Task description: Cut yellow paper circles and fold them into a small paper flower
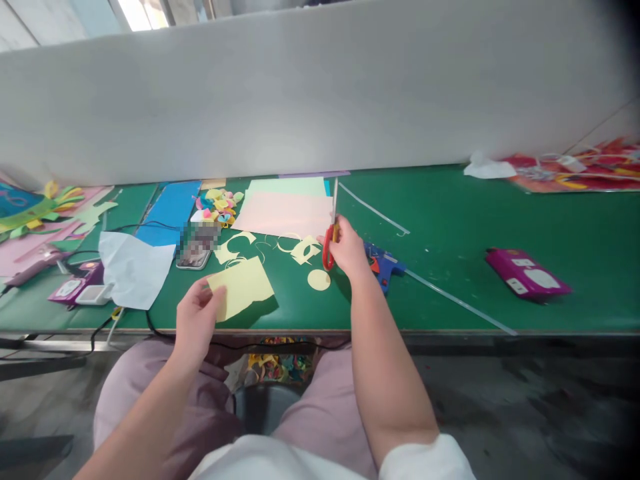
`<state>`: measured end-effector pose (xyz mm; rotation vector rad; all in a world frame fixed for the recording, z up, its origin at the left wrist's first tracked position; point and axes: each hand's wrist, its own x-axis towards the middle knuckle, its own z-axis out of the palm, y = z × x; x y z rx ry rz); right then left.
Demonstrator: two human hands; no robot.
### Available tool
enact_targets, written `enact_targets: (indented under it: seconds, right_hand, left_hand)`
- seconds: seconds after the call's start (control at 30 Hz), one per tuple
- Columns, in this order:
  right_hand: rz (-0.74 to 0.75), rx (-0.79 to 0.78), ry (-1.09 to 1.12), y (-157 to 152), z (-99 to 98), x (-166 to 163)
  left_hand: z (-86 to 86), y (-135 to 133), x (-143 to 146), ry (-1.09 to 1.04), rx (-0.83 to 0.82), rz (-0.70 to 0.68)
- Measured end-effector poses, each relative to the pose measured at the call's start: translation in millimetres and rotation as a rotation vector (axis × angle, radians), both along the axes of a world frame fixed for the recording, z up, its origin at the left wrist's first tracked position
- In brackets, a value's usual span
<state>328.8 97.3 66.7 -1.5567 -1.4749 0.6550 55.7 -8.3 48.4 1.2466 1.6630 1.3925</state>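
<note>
Between the thumb and fingers of my left hand is a piece of pale yellow paper, raised slightly over the table's front part. My right hand grips red-handled scissors, their blades pointing away from me, apart from the yellow paper. Just below the scissors lies a cut yellow paper circle. Yellow paper offcuts are scattered between my hands. Beyond them, pink paper overlaps a light green sheet. A blue glue gun lies right of my right hand, partly hidden by it.
On the green table, a phone, colourful paper pieces and white paper lie left. A purple box is at right. Clear glue sticks extend across the table. A bin of scraps stands below. Behind rises a white partition.
</note>
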Motion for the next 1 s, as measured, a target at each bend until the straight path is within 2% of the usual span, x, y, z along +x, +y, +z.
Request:
enact_targets:
  seconds: [0.27,0.47,0.6,0.67,0.77,0.87,1.0]
  right_hand:
    - [-0.178,-0.094,-0.001,3.5,-9.7,1.0]
    - [-0.152,-0.112,-0.009,-0.2,-7.4,-17.8]
    - [-0.009,0.002,0.058,-16.7,6.5,-42.1]
    - [0.219,0.065,0.178,-28.3,10.8,-55.0]
    - [0.465,0.104,0.129,-43.2,9.8,-73.7]
    - [0.520,0.137,0.135,-49.4,3.5,-88.6]
    - [0.448,0.113,0.220,-46.8,-2.6,-97.4]
  left_hand:
    - [1.9,-2.7,-3.9,-0.223,-0.028,0.048]
    - [3.9,5.2,4.3,-0.384,-0.098,0.013]
    - [10.4,10.7,7.9,-0.488,-0.140,0.021]
    - [13.2,13.9,8.3,-0.545,-0.161,0.021]
    - [16.8,18.8,9.6,-0.620,-0.198,0.022]
    - [21.6,21.5,11.5,-0.665,-0.235,0.010]
    - [27.2,20.7,9.0,-0.693,-0.277,-0.074]
